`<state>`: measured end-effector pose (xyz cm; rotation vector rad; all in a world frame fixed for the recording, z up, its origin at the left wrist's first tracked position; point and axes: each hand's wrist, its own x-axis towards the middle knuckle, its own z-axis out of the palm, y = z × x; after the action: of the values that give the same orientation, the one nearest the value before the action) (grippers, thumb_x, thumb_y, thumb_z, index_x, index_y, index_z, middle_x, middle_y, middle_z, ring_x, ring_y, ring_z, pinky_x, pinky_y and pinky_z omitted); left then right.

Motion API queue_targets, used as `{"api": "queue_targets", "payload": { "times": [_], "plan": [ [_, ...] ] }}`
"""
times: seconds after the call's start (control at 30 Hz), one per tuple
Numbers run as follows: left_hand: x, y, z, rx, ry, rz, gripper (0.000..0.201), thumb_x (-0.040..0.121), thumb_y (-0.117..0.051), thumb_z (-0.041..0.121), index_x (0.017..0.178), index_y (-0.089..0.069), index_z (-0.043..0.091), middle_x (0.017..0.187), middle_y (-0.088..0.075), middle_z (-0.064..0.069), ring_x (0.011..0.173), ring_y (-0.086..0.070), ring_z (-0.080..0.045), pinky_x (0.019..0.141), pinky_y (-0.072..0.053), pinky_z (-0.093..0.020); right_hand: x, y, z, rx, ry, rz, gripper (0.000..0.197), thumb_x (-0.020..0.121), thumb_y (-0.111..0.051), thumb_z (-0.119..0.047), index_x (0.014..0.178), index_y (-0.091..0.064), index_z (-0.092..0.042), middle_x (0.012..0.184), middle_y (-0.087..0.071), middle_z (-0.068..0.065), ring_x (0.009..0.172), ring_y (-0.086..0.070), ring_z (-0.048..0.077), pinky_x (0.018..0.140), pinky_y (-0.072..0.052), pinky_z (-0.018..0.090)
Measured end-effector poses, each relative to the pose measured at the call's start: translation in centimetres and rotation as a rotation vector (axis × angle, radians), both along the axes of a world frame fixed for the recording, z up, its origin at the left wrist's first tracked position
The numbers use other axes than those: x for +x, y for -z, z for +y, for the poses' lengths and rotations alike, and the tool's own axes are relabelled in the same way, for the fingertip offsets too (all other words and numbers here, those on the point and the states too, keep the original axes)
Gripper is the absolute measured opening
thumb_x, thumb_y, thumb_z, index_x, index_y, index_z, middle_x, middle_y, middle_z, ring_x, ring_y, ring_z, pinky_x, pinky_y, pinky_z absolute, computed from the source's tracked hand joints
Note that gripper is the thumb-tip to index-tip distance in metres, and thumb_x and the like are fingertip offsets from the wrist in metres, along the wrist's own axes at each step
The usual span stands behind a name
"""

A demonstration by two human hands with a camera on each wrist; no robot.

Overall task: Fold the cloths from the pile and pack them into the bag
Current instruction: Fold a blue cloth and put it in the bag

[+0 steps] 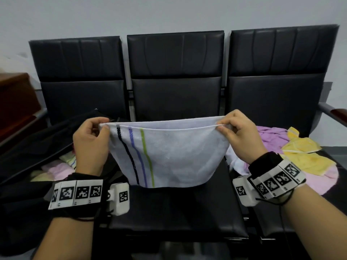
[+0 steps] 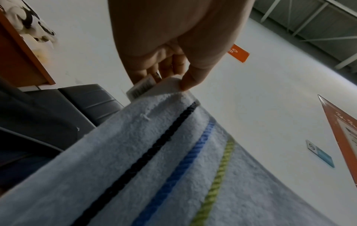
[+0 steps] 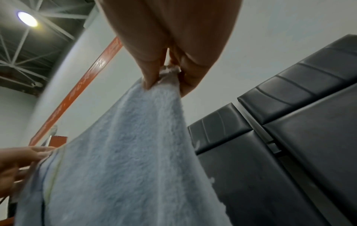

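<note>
Bare mid seat (image 1: 174, 209) btwn bag (image 1: 28, 147) left & cloth pile (image 1: 293, 152) right

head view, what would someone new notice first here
A white towel with dark, blue and green stripes hangs mid-air in the centre, doubled over, its top corners pinched by the left hand and right hand. Behind stands a row of black seats. A pile of cloths lies on the right seat, an open black bag on the left.
</note>
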<state>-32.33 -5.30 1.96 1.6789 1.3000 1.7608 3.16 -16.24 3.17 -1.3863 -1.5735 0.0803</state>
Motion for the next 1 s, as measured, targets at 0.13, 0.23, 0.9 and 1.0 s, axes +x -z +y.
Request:
{"api": "queue_targets", "payload": {
  "times": [0.13, 0.23, 0.9, 1.0],
  "plan": [
    [-0.5, -0.4, -0.2, -0.008, 0.007, -0.03, 0.019, 0.085, -0.057, 0.02, 0.084, -0.068, 0.036, 0.083, -0.07, 0.011, 0.074, -0.062, 0.001, 0.07, -0.05, -0.02, 0.5, 0.0, 0.1, -0.04, -0.006, -0.017, 0.003, 0.086, -0.07, -0.003, 0.086, -0.072, -0.006, 0.108, -0.067, -0.001, 0.096, -0.063, 0.013, 0.081, -0.043, 0.011],
    [-0.6, -0.5, -0.5, -0.007, 0.009, -0.026, 0.019, 0.087, -0.058, 0.018, 0.084, -0.068, 0.035, 0.083, -0.07, 0.011, 0.073, -0.062, 0.0, 0.07, -0.051, -0.021, 0.9, 0.2, -0.4, -0.073, -0.021, 0.12, 0.008, 0.084, -0.074, -0.008, 0.082, -0.075, -0.015, 0.082, -0.073, -0.005, 0.077, -0.066, 0.015, 0.07, -0.049, 0.017],
    [1.8, -1.8, 4.4, -0.098, 0.093, -0.046, 0.017, 0.09, -0.06, 0.008, 0.09, -0.069, 0.023, 0.08, -0.067, 0.001, 0.071, -0.06, -0.006, 0.07, -0.052, -0.031, 2.8, -1.7, 5.3, 0.003, 0.072, 0.369, 0.021, 0.089, -0.065, -0.01, 0.078, -0.067, -0.028, 0.078, -0.07, -0.008, 0.075, -0.065, 0.007, 0.075, -0.056, 0.03],
    [1.2, -3.7, 4.1, 0.0, 0.103, -0.076, 0.017, 0.085, -0.06, 0.014, 0.086, -0.067, 0.03, 0.08, -0.066, 0.006, 0.072, -0.058, -0.005, 0.068, -0.049, -0.025, 2.8, -3.9, 3.8, 0.146, 0.037, 0.385, 0.012, 0.088, -0.066, -0.025, 0.081, -0.069, -0.035, 0.082, -0.072, -0.014, 0.079, -0.066, 0.001, 0.074, -0.051, 0.017]
  ]
}}
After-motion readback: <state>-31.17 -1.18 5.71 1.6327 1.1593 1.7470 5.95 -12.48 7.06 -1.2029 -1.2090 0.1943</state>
